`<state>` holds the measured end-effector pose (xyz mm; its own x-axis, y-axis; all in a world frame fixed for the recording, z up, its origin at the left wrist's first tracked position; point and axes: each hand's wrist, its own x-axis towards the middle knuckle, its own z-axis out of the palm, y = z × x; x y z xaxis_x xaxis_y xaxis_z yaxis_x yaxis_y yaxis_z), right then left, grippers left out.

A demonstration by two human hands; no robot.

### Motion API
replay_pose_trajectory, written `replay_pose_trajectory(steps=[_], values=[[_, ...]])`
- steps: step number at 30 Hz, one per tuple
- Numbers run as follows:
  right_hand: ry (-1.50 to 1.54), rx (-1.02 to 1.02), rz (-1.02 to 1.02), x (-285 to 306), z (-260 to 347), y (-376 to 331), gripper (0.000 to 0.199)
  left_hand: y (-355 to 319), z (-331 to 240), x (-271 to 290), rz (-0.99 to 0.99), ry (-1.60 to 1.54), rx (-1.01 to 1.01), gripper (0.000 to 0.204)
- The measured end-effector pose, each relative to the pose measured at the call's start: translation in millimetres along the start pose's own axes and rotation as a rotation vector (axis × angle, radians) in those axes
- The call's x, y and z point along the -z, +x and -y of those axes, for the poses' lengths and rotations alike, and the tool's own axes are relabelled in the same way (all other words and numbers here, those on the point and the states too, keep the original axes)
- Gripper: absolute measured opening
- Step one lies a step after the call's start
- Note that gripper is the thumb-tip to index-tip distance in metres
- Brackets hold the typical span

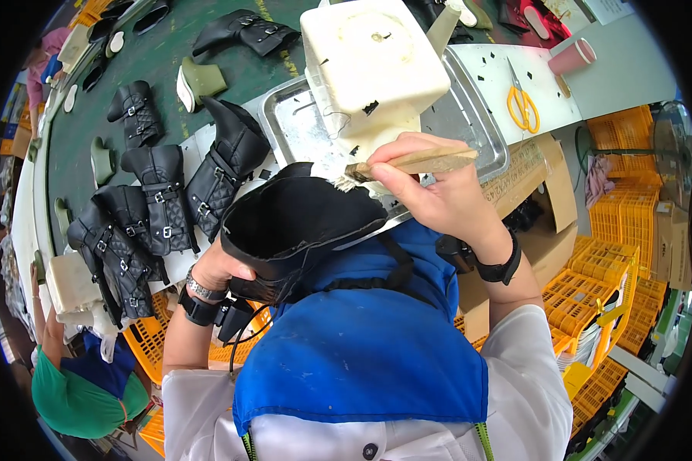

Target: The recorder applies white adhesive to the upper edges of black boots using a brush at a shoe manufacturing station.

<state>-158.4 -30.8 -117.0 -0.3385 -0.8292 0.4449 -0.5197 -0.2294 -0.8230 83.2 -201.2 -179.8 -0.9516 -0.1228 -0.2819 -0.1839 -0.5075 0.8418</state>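
My left hand (221, 265) is closed on a black boot upper (300, 215), its open top turned up toward me. In my right hand (446, 188) is a wooden-handled brush (419, 161), pinched between thumb and fingers. White stuff coats the brush's bristles, which are at the far edge of the boot's opening, close to the metal tray (480, 131). On that tray stands a cream plastic container (377, 65) with black scraps on it. Several black quilted boots with buckled straps (161, 196) stand and lean to the left of my left hand.
Orange-handled scissors (521, 106) and a pink cup (573, 56) are on the white table at the right. Olive boot pieces (200, 83) lie on the green belt. Orange crates (592, 284) and a cardboard box (546, 223) stand at my right; a person in green (84, 392) is at lower left.
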Motion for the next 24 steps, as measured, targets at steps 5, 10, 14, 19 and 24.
replay_pose_trajectory(steps=[5, 10, 14, 19, 24], values=[[0.019, -0.081, -0.081, -5.0, 1.2, -1.1, 0.008, -14.8, 0.7, 2.8, -0.087, -0.036, -0.045, 0.101], [-0.008, -0.122, -0.113, -9.9, 7.4, 8.4, 0.008, -22.8, 7.2, 19.9, -0.090, 0.223, -0.205, 0.090], [-0.050, -0.091, -0.128, -16.7, 4.4, 16.2, 0.010, -12.8, -5.9, 1.3, -0.128, 0.476, -0.167, 0.084], [-0.201, -0.107, -0.072, -19.6, 0.9, 31.2, 0.017, -13.3, -8.6, -17.1, -0.286, 0.669, -0.330, 0.081], [-0.285, -0.091, 0.045, -21.2, -5.0, 35.6, 0.015, -12.1, -8.8, -27.5, -0.363, 1.018, -0.535, 0.079]])
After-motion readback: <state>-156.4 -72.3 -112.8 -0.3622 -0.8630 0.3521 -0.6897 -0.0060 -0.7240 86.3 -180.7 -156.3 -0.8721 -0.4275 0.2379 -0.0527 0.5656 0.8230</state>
